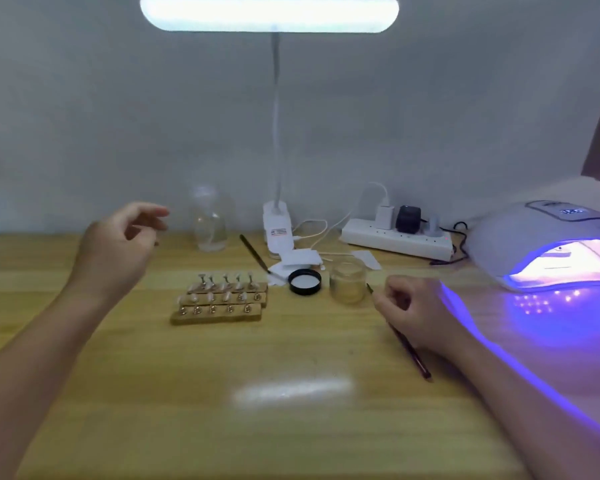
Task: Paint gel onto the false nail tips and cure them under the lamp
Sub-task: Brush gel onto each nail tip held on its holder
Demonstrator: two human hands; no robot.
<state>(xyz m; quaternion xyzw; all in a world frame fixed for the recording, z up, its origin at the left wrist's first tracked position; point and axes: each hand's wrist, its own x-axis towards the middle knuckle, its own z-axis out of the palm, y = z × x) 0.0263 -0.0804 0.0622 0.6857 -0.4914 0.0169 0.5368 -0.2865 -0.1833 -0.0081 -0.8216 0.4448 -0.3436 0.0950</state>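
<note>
Three wooden holder strips point(219, 303) lie at the table's middle, carrying several small false nail tips point(226, 279) on metal stands. An open glass gel jar point(347, 284) stands to their right, with its black lid point(305, 281) beside it. My right hand point(417, 311) grips a thin dark brush point(407, 346), its tip close to the jar. My left hand point(118, 242) hovers above the table left of the holders, fingers loosely curled and holding nothing. The white curing lamp point(548, 244) glows violet at the right.
A clip-on desk lamp point(276, 223) stands at the back centre. Nearby are a clear bottle point(210, 220), a second brush point(254, 253), white pads point(300, 259) and a power strip point(397, 239) with plugs and cables. The wall closes off the table's far side.
</note>
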